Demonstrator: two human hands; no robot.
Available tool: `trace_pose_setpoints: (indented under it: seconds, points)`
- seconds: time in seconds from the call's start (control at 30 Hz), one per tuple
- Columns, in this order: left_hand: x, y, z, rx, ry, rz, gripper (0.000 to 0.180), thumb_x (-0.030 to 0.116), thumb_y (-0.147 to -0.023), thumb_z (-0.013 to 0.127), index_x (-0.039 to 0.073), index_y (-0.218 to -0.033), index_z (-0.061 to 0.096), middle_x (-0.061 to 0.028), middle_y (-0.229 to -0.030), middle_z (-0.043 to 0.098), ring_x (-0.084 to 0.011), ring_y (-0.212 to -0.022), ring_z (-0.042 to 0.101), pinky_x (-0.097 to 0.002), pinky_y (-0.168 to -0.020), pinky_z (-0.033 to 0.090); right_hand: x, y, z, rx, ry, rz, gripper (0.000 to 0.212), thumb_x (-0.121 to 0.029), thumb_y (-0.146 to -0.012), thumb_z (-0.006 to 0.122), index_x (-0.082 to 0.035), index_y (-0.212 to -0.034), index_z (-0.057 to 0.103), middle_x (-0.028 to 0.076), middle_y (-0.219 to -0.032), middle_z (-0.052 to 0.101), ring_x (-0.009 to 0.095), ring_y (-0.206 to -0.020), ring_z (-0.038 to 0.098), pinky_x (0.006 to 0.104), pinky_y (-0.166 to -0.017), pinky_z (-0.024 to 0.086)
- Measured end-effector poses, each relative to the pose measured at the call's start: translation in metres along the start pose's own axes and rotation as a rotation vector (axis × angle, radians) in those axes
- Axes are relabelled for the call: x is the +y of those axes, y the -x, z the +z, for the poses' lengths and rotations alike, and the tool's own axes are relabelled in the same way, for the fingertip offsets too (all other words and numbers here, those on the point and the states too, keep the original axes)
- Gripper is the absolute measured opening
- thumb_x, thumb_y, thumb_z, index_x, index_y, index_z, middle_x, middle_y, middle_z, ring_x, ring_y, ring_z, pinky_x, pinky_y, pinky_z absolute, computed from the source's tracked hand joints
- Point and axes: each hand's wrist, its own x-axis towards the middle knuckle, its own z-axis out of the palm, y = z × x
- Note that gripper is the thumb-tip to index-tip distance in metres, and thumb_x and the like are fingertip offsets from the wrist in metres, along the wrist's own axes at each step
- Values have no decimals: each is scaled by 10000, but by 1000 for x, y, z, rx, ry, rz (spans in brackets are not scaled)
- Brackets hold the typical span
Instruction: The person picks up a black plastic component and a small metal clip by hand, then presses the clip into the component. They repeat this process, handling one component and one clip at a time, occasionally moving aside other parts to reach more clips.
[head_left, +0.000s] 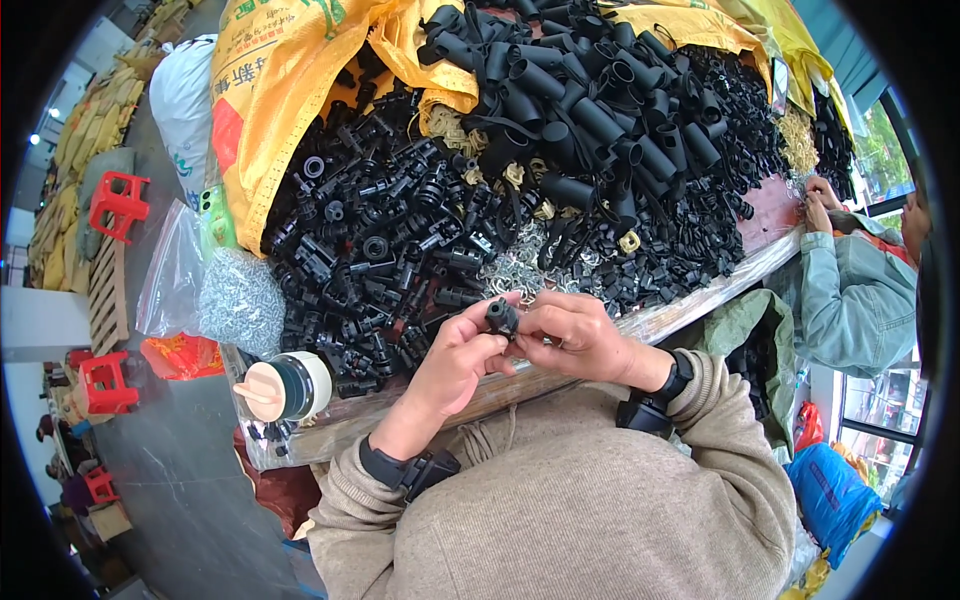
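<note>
Close in front of my body, above the table's near edge, my left hand [448, 375] grips a small black plastic fitting [502, 316] with a round, hollow end. My right hand [590, 335] is against the fitting's right side, its thumb and fingertips pinched together; whatever they hold is hidden. Just beyond my hands lies a heap of small bright metal clips [528, 262]. A pile of similar black fittings [375, 250] spreads to the left, and smaller black parts [665, 245] lie to the right.
Black tubes [595, 120] are heaped at the back beside an orange woven sack [285, 110]. Near the left corner stand a lidded cup [285, 388] and a clear bag of metal screws [240, 300]. A co-worker's sleeve [850, 290] is at the right; red stools [108, 383] stand left.
</note>
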Motion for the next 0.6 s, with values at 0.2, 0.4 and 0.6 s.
trace_pose_setpoints:
  seconds: [0.2,0.4,0.6]
  points:
    - [-2,4,1,-70,172,33,316,45,-850,436,-7,-1162,445,-62,-1007,549,-122,-801,569,-243,-700,489,5,2,-6,-6,58,49,134,-14,-636,640,-43,-727,546,56,-645,505,199,-514,527,279,-439,423]
    - [-12,4,-7,8,-21,72,348,109,-839,519,-12,-1158,449,-74,-992,568,-140,-811,580,-236,-707,482,6,5,-7,-19,111,53,145,-14,-626,639,-40,-735,547,57,-648,499,205,-514,523,284,-441,423]
    - [-17,5,-8,22,-13,98,342,116,-822,551,-23,-1125,474,-88,-966,584,-144,-801,586,-231,-700,479,7,8,-4,-25,154,49,143,-18,-622,636,-40,-725,539,58,-647,492,211,-538,524,292,-455,426]
